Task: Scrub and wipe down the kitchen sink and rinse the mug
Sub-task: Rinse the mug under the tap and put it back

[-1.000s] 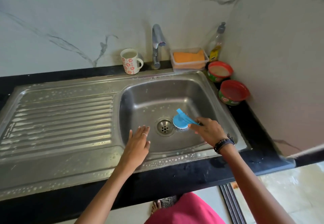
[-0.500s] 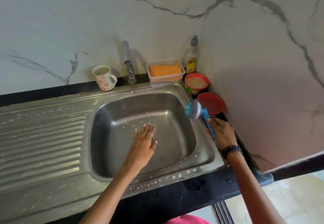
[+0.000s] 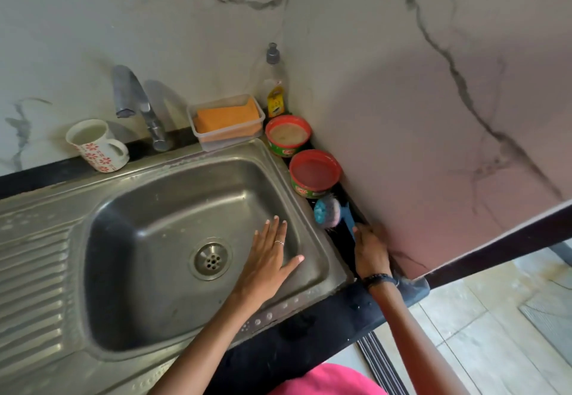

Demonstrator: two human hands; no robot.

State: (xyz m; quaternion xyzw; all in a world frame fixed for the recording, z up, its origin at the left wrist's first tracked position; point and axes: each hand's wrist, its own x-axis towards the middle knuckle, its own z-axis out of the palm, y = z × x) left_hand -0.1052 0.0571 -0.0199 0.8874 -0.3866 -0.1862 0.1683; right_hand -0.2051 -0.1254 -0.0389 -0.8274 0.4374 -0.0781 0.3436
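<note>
The steel sink has a drain in its basin and a ribbed draining board on the left. My left hand hovers flat over the basin's right side, fingers spread, holding nothing. My right hand grips the handle of a blue scrub brush, whose head rests on the black counter strip between the sink's right rim and the wall. A white mug with red flowers stands behind the sink, left of the tap.
A clear tub with an orange sponge sits behind the sink. Beside it are a soap bottle and two red-rimmed round tubs. The marble wall stands close on the right; the counter edge drops to a tiled floor.
The brush has left the basin floor near the drain, passed above the right rim, and come down on the black counter strip by the wall. My view has shifted right.
</note>
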